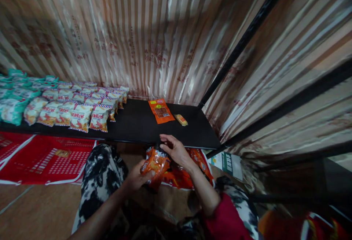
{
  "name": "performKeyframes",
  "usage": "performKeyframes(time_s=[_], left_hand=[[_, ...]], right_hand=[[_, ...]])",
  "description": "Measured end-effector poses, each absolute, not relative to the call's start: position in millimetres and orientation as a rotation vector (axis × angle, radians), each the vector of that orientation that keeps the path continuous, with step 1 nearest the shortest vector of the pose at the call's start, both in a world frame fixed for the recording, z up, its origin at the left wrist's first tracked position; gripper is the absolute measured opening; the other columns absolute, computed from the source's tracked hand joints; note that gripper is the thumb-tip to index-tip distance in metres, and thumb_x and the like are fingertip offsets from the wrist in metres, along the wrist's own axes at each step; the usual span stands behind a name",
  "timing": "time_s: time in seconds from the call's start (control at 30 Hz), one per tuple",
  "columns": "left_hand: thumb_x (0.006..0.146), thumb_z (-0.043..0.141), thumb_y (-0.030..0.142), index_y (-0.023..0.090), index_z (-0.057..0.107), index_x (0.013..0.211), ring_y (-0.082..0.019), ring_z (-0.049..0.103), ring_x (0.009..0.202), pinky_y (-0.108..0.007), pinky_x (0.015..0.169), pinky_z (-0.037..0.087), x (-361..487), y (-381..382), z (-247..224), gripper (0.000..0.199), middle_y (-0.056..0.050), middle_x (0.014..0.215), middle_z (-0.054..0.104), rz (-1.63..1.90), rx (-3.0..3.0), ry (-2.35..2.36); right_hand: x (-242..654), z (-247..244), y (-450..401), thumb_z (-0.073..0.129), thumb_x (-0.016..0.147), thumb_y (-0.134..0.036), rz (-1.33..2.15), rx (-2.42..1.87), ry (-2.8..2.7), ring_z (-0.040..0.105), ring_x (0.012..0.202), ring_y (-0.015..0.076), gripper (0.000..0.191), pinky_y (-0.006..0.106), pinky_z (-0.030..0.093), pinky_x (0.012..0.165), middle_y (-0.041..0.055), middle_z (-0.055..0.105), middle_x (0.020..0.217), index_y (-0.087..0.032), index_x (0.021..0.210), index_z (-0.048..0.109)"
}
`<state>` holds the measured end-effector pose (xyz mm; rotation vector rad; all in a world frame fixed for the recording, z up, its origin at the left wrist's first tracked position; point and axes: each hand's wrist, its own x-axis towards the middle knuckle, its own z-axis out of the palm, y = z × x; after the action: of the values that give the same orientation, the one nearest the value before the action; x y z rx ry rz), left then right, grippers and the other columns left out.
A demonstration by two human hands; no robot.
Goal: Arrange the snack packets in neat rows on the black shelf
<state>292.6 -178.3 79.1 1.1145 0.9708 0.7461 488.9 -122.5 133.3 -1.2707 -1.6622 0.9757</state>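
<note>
My left hand is closed around the lower left side of an orange snack bag with a dark top, held in front of the shelf edge. At the bag's dark upper corner are the bent thumb and fingers of my right hand, which seem to pinch it; the exact contact is hard to see in the dim light. More orange packets lie below and behind my right wrist, in a container partly hidden by my hands.
On the black shelf lie a flat orange packet and a small yellow packet. Rows of white snack bags and green bags stand left. A red basket sits below. Dark metal posts rise right.
</note>
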Motion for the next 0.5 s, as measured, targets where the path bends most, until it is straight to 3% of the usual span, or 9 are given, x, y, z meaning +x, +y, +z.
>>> performKeyframes(time_s=[0.1, 0.23, 0.37, 0.5], left_hand=[[0.062, 0.071, 0.05, 0.014, 0.058, 0.1, -0.024, 0.063, 0.086, -0.033, 0.078, 0.047, 289, -173, 74, 0.054, -0.007, 0.092, 0.068, 0.869, 1.061, 1.095], [0.063, 0.07, 0.05, 0.014, 0.057, 0.103, -0.024, 0.062, 0.092, -0.033, 0.081, 0.047, 288, -169, 79, 0.055, -0.007, 0.096, 0.068, 0.964, 0.985, 1.114], [0.064, 0.069, 0.052, 0.014, 0.056, 0.105, -0.024, 0.062, 0.093, -0.034, 0.083, 0.048, 288, -170, 84, 0.057, -0.008, 0.099, 0.067, 0.939, 0.964, 1.048], [0.065, 0.069, 0.053, 0.014, 0.056, 0.104, -0.024, 0.063, 0.092, -0.034, 0.082, 0.048, 286, -171, 82, 0.057, -0.009, 0.099, 0.067, 0.888, 0.955, 0.995]], right_hand=[[489, 134, -125, 0.067, 0.072, -0.035, 0.917, -1.341, -1.547, 0.053, 0.112, 0.0204, 0.05, 0.039, 0.038, 0.099, 0.0069, 0.058, 0.117, -0.025, 0.119, 0.054], [478, 124, -133, 0.075, 0.063, -0.042, 1.146, -1.364, -1.239, 0.05, 0.117, 0.0233, 0.075, 0.04, 0.042, 0.096, 0.0091, 0.054, 0.126, -0.025, 0.129, 0.042], [458, 116, -147, 0.07, 0.068, -0.049, 1.472, -1.241, -1.064, 0.063, 0.096, 0.0208, 0.054, 0.035, 0.049, 0.085, 0.0055, 0.067, 0.105, -0.023, 0.113, 0.054], [447, 117, -154, 0.067, 0.07, -0.051, 1.504, -1.185, -1.022, 0.065, 0.087, 0.0201, 0.042, 0.034, 0.05, 0.08, 0.0031, 0.069, 0.094, -0.022, 0.1, 0.059]])
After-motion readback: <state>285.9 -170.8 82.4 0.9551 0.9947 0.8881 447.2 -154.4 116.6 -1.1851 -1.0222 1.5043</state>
